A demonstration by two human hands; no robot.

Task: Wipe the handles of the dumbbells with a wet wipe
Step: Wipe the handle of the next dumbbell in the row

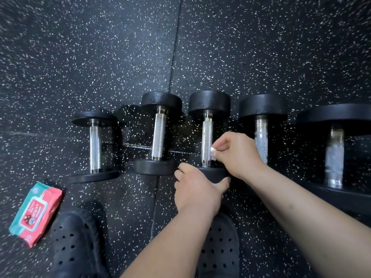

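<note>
Several black dumbbells with knurled metal handles lie in a row on the speckled rubber floor. My left hand [197, 189] grips the near head of the middle dumbbell [208, 103]. My right hand [236, 152] is closed around a small white wet wipe [212, 152], which is pressed against the lower right side of that dumbbell's handle [206, 137]. The two dumbbell handles to the right [261, 141] [334, 157] look wet and shiny. The two to the left [96, 145] [159, 135] look dry.
A red and teal pack of wipes [36, 213] lies on the floor at the lower left. My two dark perforated clogs [76, 243] [219, 249] stand at the bottom, close to the dumbbell row. Floor mat seams run between the dumbbells.
</note>
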